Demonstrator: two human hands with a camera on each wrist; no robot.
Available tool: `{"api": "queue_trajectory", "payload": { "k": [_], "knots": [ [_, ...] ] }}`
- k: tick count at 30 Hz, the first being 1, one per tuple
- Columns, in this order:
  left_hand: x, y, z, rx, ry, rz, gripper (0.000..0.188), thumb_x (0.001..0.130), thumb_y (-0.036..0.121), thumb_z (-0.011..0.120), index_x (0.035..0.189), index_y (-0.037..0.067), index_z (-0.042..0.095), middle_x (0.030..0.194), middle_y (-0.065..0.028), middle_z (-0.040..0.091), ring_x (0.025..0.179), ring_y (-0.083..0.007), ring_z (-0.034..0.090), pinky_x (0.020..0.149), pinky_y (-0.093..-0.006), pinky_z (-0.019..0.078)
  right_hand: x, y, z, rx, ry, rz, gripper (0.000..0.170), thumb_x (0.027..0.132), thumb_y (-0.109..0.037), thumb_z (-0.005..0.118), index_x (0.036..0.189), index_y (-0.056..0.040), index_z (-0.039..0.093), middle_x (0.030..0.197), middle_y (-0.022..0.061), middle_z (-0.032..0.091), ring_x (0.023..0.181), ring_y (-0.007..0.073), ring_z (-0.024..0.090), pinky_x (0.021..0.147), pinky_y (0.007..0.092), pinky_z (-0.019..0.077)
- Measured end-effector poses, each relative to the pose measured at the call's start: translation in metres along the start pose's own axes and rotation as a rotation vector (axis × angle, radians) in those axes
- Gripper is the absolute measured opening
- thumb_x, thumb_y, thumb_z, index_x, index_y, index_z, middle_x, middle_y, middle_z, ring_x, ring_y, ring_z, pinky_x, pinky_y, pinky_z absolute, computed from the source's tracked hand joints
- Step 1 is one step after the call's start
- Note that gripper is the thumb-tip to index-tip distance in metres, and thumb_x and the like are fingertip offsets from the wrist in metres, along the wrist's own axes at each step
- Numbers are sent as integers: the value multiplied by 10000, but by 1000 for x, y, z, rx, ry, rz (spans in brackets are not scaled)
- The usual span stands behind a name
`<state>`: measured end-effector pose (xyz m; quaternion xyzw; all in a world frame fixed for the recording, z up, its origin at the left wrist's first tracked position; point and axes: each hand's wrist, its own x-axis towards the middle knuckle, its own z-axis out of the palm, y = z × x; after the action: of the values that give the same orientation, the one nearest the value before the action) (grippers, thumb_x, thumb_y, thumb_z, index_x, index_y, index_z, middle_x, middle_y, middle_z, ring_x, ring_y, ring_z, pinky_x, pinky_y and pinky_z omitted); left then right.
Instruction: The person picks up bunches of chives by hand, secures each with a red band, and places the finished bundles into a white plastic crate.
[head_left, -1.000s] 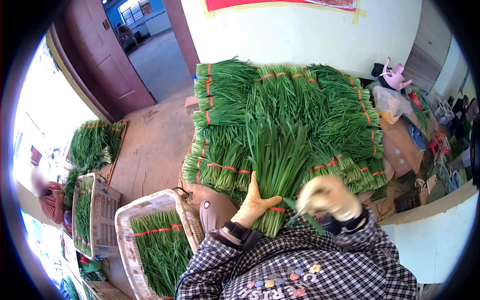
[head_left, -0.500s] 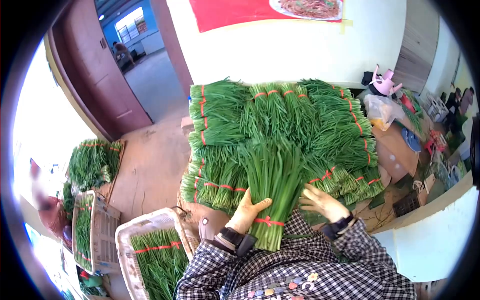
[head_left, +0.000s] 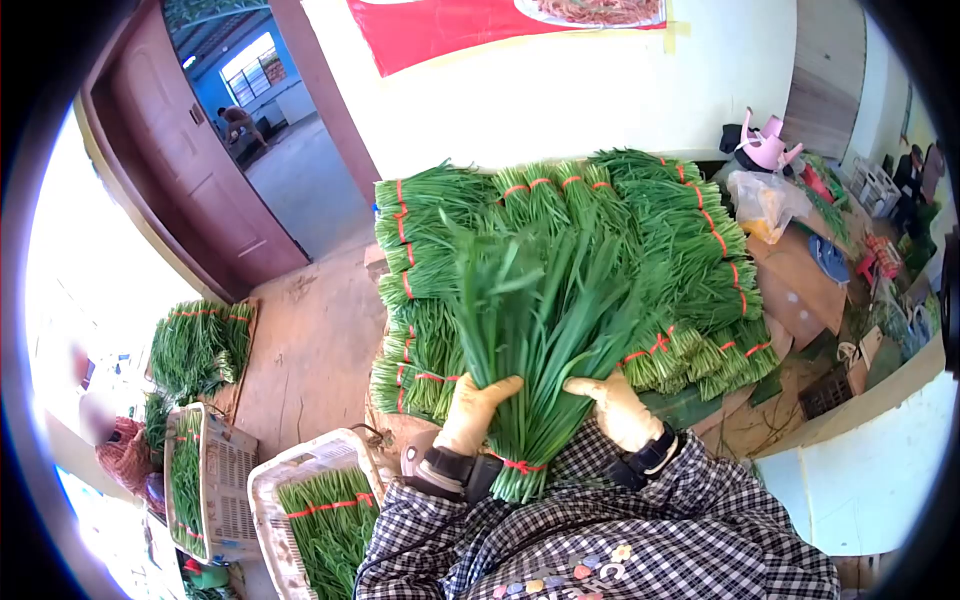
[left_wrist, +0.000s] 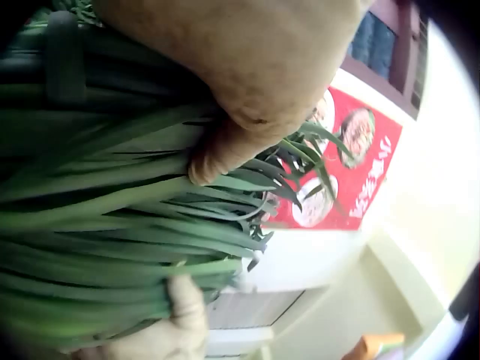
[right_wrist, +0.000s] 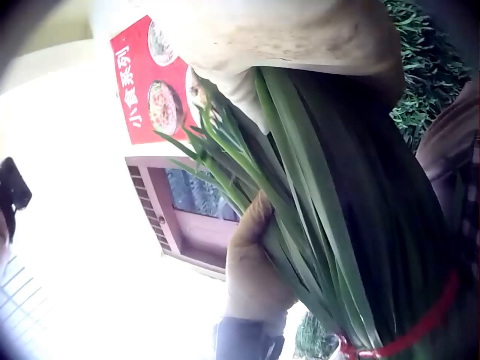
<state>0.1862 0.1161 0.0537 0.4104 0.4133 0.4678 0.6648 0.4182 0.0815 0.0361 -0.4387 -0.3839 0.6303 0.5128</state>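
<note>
A bundle of garlic chives stands fanned out in front of my chest, leaves pointing away from me. Around its pale stem end runs a red tie. My gloved left hand holds the leaves from the left, its thumb laid over the front. From the right, my gloved right hand holds the same leaves, thumb also in front. The left wrist view shows the left thumb across the flat leaves. In the right wrist view the red tie circles the stems below both hands. Most other fingers are hidden behind the leaves.
Many tied chive bundles lie stacked against the wall ahead. White crates of chives stand at my left, near another person. A pink stool, a plastic bag and a blue slipper lie to the right.
My right hand has come in from the right and now holds the leaves opposite my left hand. The left hand has moved up from near the tie, and the leaves have spread wider.
</note>
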Motion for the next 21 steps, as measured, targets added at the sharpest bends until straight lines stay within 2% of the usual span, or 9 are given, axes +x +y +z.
{"api": "queue_trajectory", "payload": {
  "k": [2,5,10,12,13,15,17,19,21],
  "knots": [
    [2,-1,-5,-79,20,-17,322,912,23,751,1232,24,709,1127,-79,759,960,-202,729,869,-350,595,-13,-6,-5,89,-16,-46,295,933,-74,756,1211,22,726,1229,144,747,1097,234,703,1060,345,510],
    [2,-1,-4,-99,38,5,305,916,30,749,1218,23,714,1118,-88,758,951,-201,728,867,-349,595,-18,-12,-11,-87,4,-33,298,942,-96,759,1218,12,724,1223,140,750,1080,234,710,1041,345,524],
    [1,3,-2,-114,14,-22,304,914,28,753,1216,19,713,1113,-80,759,966,-194,723,876,-343,590,-12,3,-28,-53,22,68,318,954,-149,768,1221,15,720,1174,101,758,1055,209,704,1027,334,515],
    [1,1,-2,-40,-15,-31,393,913,34,736,1299,28,663,1180,-79,733,1022,-208,709,911,-354,579,-16,-6,-19,-112,5,10,367,962,-216,774,1242,12,708,1224,91,743,1083,205,689,1053,340,491],
    [0,-2,2,-39,-15,-33,393,913,34,736,1299,28,663,1180,-79,733,1022,-208,709,911,-354,579,-15,-8,-16,-111,6,12,367,962,-216,774,1242,12,708,1224,91,743,1083,205,689,1053,340,491],
    [-3,-7,12,32,-84,32,372,927,34,737,1294,23,672,1184,-63,736,1023,-180,702,916,-344,572,-12,-12,-10,-52,-65,-120,426,950,-250,796,1270,10,687,1283,86,721,1134,205,670,1085,354,467],
    [-4,-8,20,115,-180,20,343,931,23,741,1272,24,698,1161,-46,746,1031,-153,693,931,-323,560,-9,-21,-1,-49,-33,-46,453,939,-232,812,1293,12,669,1322,89,702,1185,201,648,1078,354,478],
    [-5,-9,27,137,-213,16,348,926,11,742,1270,26,696,1160,-46,745,1030,-156,695,918,-326,566,-5,-19,4,111,57,-162,452,921,-197,827,1287,15,668,1286,88,714,1147,190,662,1031,341,510],
    [-7,-7,26,66,-153,1,351,924,8,738,1271,28,693,1161,-47,744,1024,-161,698,906,-334,572,7,1,-17,104,46,-103,408,934,-156,802,1275,24,668,1238,84,731,1094,180,686,988,328,538]
  ]
}}
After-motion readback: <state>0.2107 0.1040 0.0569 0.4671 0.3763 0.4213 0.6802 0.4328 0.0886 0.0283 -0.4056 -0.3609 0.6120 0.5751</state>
